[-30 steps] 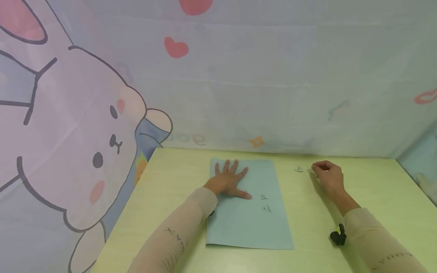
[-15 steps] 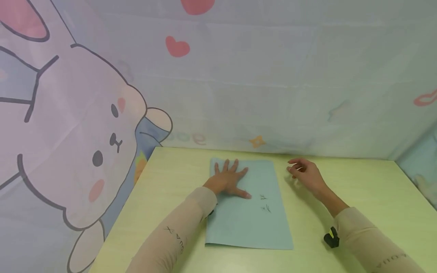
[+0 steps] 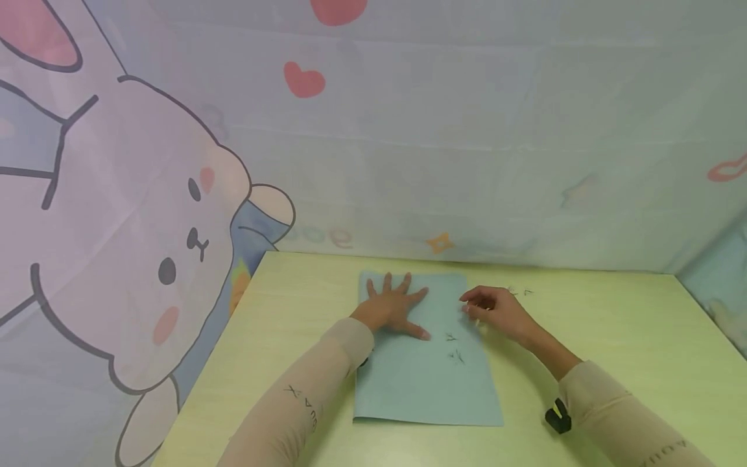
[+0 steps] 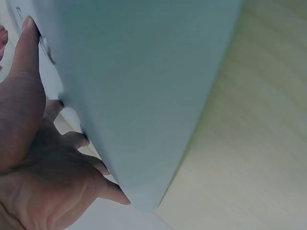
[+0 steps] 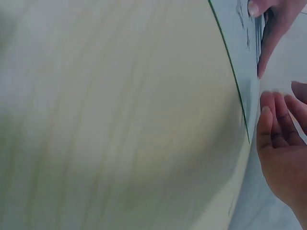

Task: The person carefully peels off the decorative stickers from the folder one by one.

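Note:
My left hand (image 3: pixel 391 312) rests flat on a pale blue sheet (image 3: pixel 426 392), its fingers spread. Small, thin dark wisps (image 3: pixel 456 357) lie on the sheet to the right of my left thumb. Over the sheet's right edge hovers my right hand (image 3: pixel 496 311), fingers loosely bent and thumb apart, with nothing visible between them. Beyond that hand, two similar dark wisps (image 3: pixel 528 292) lie on the table. The right wrist view shows the bent right fingers (image 5: pixel 278 115) beside the sheet's corner, and the left wrist view shows the left hand (image 4: pixel 53 167) against the sheet.
The pale yellow table (image 3: pixel 630 324) extends on both sides of the sheet. A cloth backdrop (image 3: pixel 443 130) with a rabbit print hangs behind and to the left. A black wrist mount (image 3: pixel 558 416) sits below the right sleeve.
My right hand has left the dark wisps at the right, its fingers loosening from a pinch, and has moved left to the sheet's edge. The left hand has stayed in place.

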Motion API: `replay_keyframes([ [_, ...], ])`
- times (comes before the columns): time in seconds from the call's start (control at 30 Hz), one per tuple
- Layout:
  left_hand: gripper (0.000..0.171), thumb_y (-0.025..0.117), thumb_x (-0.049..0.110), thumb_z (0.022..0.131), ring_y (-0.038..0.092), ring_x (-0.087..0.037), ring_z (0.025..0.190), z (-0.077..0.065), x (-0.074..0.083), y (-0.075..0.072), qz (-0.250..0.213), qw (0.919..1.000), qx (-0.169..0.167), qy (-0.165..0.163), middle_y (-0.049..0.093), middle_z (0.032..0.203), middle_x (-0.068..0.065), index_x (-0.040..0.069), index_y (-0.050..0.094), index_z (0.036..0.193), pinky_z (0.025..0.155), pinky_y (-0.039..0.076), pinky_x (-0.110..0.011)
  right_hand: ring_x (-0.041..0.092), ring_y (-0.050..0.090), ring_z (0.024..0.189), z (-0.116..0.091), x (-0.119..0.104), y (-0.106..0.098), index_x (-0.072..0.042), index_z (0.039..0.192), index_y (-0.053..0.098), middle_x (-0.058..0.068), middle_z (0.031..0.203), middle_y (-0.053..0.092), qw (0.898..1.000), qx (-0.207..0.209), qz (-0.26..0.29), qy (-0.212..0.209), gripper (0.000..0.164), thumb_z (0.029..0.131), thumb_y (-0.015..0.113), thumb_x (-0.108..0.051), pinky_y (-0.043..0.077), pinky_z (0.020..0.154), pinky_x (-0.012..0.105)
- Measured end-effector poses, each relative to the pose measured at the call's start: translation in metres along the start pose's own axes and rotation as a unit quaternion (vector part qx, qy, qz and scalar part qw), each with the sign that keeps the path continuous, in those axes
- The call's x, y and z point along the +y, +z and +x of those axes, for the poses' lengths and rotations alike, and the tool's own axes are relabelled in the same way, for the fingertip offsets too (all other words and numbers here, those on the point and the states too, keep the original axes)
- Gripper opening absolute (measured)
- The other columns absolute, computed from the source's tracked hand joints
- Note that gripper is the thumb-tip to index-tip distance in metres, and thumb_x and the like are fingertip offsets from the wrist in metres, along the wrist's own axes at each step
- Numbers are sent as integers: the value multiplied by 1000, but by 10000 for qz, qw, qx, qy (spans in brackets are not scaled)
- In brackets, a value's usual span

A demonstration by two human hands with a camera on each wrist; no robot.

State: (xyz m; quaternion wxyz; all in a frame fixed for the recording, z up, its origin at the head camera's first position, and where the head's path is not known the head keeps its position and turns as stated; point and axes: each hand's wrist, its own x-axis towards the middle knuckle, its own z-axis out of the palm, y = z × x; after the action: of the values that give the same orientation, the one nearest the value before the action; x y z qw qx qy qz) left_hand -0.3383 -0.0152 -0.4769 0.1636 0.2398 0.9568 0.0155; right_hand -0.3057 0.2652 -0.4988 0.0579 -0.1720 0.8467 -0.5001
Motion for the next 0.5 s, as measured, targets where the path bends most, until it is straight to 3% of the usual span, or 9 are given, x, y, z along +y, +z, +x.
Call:
replay_keyframes([
  [0.27,108,66,82,86,-6,-47,161,-1,0,-2,-54,9998,-198,-45,-3,179,-7,39,16,171,120,0,-77,12,65,84,4,1,17,-5,112,78,-2,95,73,9912,-867,-843,-544,17,98,78,-16,54,76,27],
  [0.5,108,63,84,87,-9,-49,160,1,-1,-4,40,9994,-342,87,-7,178,-9,38,12,171,119,-1,-79,13,61,84,0,-2,23,-2,114,77,-1,92,68,9880,-971,-914,-775,22,94,81,-11,53,77,27],
])
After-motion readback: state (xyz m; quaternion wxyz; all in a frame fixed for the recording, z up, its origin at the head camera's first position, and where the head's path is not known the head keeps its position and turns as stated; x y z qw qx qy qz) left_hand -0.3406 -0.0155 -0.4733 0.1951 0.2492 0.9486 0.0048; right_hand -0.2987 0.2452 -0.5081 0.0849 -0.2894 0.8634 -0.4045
